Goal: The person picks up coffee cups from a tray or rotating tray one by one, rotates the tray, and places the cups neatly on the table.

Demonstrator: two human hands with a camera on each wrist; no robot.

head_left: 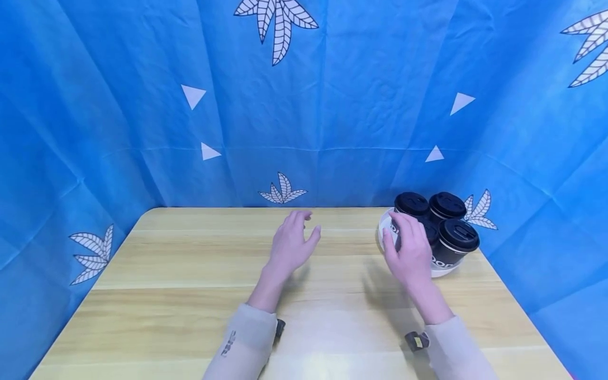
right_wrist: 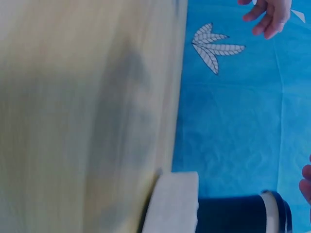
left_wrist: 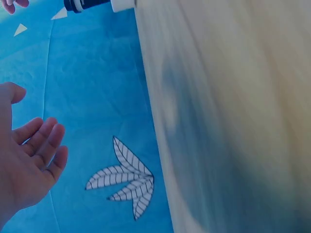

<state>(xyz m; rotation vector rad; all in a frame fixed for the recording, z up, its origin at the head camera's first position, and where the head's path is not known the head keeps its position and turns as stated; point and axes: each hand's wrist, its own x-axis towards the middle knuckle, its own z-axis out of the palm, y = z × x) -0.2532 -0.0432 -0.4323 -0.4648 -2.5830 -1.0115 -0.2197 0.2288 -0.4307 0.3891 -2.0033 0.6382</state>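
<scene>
My left hand (head_left: 291, 244) hovers over the middle of the table, its fingers loosely bent and nothing in them. In the left wrist view, the palm of this hand (left_wrist: 29, 165) shows bare. My right hand (head_left: 409, 253) is raised in front of a group of black lidded paper cups (head_left: 453, 243), overlapping them in the head view. Its thumb and fingers stand apart, holding nothing. The cups stand upright close together in a round white tray (head_left: 444, 273); one is partly hidden behind the right hand. The right wrist view shows the tray's wall (right_wrist: 175, 204) and one cup (right_wrist: 231, 213).
The light wooden table (head_left: 180, 274) carries the tray near its back right corner. A blue curtain (head_left: 361, 79) with white leaf and triangle prints hangs behind the table and along both sides. Small black devices (head_left: 417, 341) sit at the cuffs of both sleeves.
</scene>
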